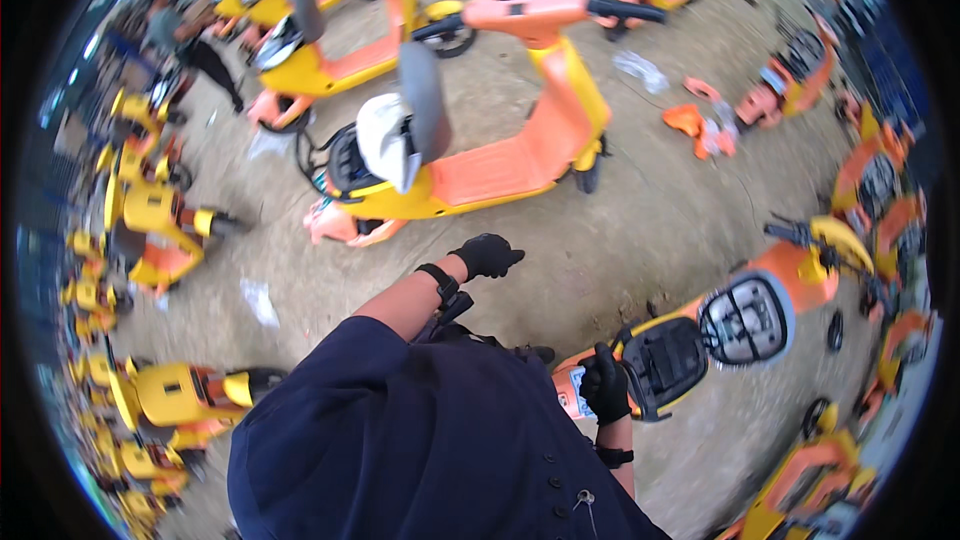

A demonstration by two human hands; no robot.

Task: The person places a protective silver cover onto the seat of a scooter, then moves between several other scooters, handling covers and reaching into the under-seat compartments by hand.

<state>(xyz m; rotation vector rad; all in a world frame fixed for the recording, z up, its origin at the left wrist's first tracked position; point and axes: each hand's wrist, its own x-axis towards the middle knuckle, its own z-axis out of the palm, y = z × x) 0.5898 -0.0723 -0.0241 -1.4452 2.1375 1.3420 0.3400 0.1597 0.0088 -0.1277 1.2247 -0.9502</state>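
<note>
My left hand, in a black glove, is closed with its thumb pointing right. It hovers over the floor, in front of a yellow and orange scooter, and nothing shows in it. A grey seat stands tipped up on that scooter, beside a white rounded thing at its rear. My right hand, also black-gloved, makes a fist with the thumb up. It is just over the rear of another orange scooter, next to its black open compartment; whether it touches is unclear. A raised seat's underside shows there.
More scooters line the left side, and others stand along the right. Orange parts and clear plastic lie on the concrete floor, with plastic film at left. A person walks at the far left.
</note>
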